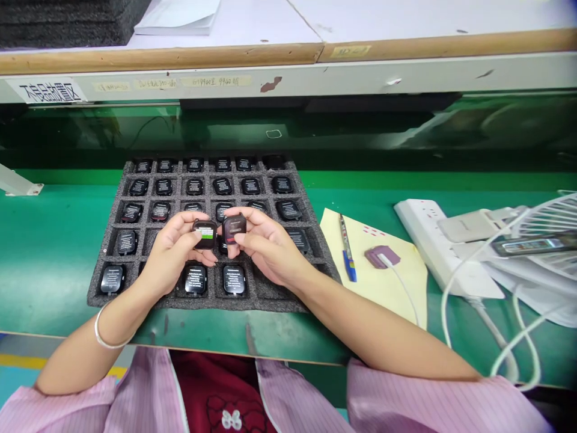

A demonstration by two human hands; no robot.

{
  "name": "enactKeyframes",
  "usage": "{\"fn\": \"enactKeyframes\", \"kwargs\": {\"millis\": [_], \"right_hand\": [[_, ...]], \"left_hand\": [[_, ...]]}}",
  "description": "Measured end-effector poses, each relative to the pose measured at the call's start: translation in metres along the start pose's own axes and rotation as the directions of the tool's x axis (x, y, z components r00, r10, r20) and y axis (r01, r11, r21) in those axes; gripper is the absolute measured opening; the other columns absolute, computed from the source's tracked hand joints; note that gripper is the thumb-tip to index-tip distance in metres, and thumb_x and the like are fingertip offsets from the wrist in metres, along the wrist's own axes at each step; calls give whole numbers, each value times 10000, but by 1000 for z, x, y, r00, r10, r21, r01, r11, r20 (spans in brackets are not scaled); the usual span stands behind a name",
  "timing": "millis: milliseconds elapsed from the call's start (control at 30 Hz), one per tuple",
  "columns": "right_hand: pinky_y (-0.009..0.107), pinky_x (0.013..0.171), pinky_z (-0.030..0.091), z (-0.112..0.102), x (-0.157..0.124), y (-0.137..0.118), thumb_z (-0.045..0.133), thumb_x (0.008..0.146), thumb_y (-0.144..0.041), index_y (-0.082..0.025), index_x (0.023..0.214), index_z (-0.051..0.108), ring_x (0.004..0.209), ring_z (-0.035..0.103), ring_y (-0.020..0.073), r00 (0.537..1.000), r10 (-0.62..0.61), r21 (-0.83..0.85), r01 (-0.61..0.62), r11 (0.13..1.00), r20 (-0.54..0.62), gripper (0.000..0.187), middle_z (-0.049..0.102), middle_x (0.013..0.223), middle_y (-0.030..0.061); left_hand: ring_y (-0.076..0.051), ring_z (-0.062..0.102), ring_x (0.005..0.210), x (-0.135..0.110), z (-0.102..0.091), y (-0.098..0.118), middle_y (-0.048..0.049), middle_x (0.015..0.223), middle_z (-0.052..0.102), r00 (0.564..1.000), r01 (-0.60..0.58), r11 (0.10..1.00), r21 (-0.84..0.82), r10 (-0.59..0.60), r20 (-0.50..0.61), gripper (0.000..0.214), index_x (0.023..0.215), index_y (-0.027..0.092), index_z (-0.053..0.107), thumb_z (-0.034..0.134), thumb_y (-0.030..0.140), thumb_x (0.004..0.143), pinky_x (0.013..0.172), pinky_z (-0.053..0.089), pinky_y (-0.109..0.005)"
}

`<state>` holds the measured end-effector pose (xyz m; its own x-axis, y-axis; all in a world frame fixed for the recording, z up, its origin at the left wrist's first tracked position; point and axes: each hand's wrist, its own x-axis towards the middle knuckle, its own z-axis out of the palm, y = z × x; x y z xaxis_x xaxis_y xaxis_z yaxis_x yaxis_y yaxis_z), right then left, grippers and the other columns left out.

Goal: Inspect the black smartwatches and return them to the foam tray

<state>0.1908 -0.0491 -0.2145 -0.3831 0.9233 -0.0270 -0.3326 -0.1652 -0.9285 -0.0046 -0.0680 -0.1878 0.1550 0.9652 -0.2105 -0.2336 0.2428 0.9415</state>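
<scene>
Between the fingers of my left hand is a black smartwatch body with a lit screen showing white and green blocks. My right hand grips a second dark watch body, its screen dim with a red strip low down; my thumb rests on its lower edge. Both are held side by side above a dark grey foam tray. Several more strapless watch bodies, such as one at the front, lie face up in the tray's square compartments, many with white text on screen. My hands hide some middle compartments.
Right of the tray lies a yellow sheet with a blue-capped pen and a purple block on a white cable. Farther right are a white power strip and a white fan. A shelf edge runs across the back.
</scene>
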Motion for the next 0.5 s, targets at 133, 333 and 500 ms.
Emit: {"fn": "enactKeyframes", "kwargs": {"millis": [133,333,500], "right_hand": [[310,648,558,0,0,0,811,822,-269,-227,1171,652,652,660,130,1000,10,13,-10,1000,-6,386,727,951,-7],[302,631,548,0,1,3,844,857,-333,-232,1184,653,637,648,126,1000,-12,1,12,1000,2,392,726,938,-9],[299,666,552,0,0,2,806,826,-245,-233,1173,660,665,664,127,1000,0,21,0,1000,4,377,729,956,-10]], "left_hand": [[-157,727,570,0,1,1,-5,878,740,1000,1,999,-35,0,10,404,1096,171,602,752,285,739,576,649,-291],[-122,709,546,-1,1,1,-20,970,754,1000,-12,999,30,12,-11,424,1094,179,591,813,241,739,552,633,-254],[-144,728,576,-1,0,2,-10,912,746,1000,-14,1000,-15,15,27,423,1103,169,609,799,284,744,576,645,-265]]}}
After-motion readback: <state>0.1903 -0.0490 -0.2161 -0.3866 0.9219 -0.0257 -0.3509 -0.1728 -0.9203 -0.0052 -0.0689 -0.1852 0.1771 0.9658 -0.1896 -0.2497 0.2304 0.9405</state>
